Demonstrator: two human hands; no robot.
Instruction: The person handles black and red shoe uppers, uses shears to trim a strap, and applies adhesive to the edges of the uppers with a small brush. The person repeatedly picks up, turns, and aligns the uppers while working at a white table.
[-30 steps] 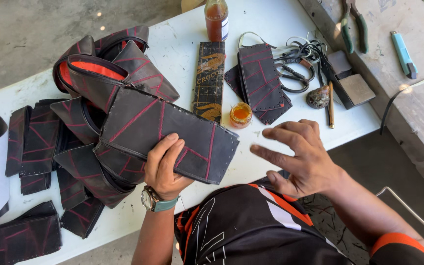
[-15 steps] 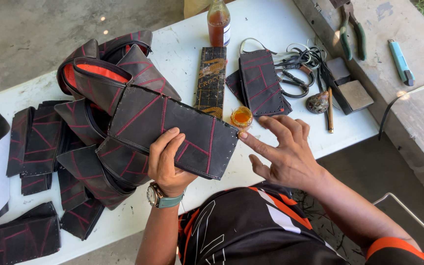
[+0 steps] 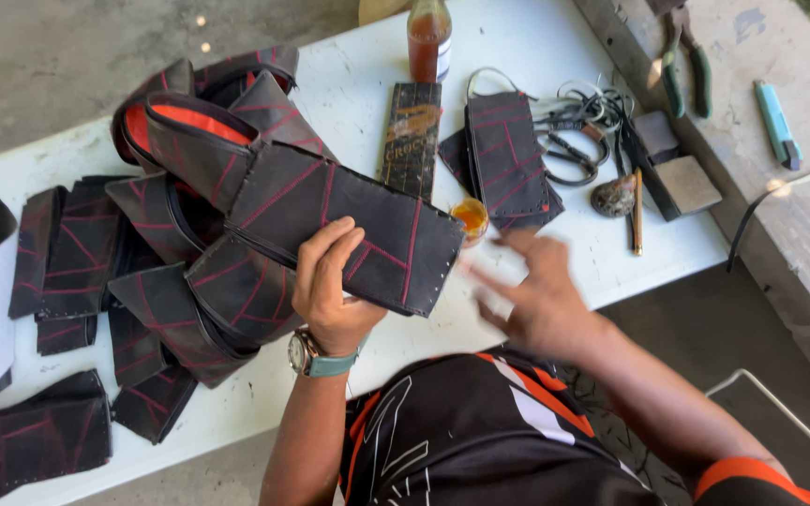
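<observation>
Head view: left hand [image 3: 330, 290] grips black pouch [image 3: 349, 225], long axis running toward right hand [image 3: 536, 300], which hovers blurred, fingers spread, empty, beside its right end.

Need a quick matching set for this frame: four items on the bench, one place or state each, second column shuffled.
Things:
1. black pouch with red stitching
2. small orange-lidded jar
3. light blue utility knife
4. brown glass bottle

Places or states:
A. lying on the grey ledge at the far right
B. standing at the far edge of the white table
C. held up in the left hand
D. on the table just beyond the blurred right hand

Pairs: 1-C, 2-D, 3-A, 4-B
</observation>
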